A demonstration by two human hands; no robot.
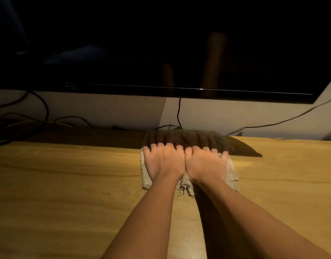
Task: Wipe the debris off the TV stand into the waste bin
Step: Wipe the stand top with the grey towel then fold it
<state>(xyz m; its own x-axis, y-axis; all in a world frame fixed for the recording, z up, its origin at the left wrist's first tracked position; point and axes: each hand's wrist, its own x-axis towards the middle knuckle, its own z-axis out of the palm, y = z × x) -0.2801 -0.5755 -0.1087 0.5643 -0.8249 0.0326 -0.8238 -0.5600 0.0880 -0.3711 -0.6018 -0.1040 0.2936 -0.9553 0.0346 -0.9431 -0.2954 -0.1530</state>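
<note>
Stand top [67, 184], cloth [232, 171] under hands [163, 161]

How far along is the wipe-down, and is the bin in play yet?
Mid-wipe. The left hand and right hand press side by side on the cloth, far back on the TV stand under the TV. No debris pile or waste bin shows, so sweeping into the bin looks left to do.
</note>
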